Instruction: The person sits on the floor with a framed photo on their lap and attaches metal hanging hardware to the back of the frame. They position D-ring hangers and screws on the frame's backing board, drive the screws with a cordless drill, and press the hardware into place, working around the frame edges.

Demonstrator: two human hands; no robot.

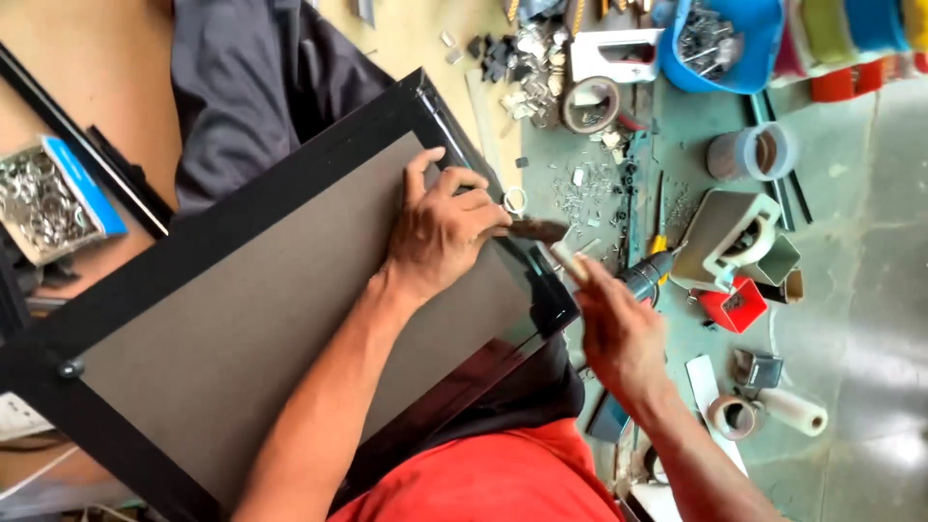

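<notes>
Frame [242,319], black-edged with a grey-brown backing board filling it, lies tilted across the person's lap and the worktop, one corner near the red shirt and another reaching toward the scattered bits on the green surface. It looks stiff and fairly light, though a glazed front could make it fragile, so I judge the safest hold is on the black rails or flat on the board, not at the corners. The left hand [440,227] rests on the board near the frame's far rail, fingers curled and pressed down, pinching something small at the edge that I cannot make out. The right hand [614,329] is closed around a wooden handle of a tool whose dark head [536,230] sits just beside the left fingertips. One frame and one such tool show. Around them: one blue bowl [720,48] of small metal parts, one tray of metal pieces [48,198] at the left, and at least three tape rolls, one of them [591,103] near the loose staples.
</notes>
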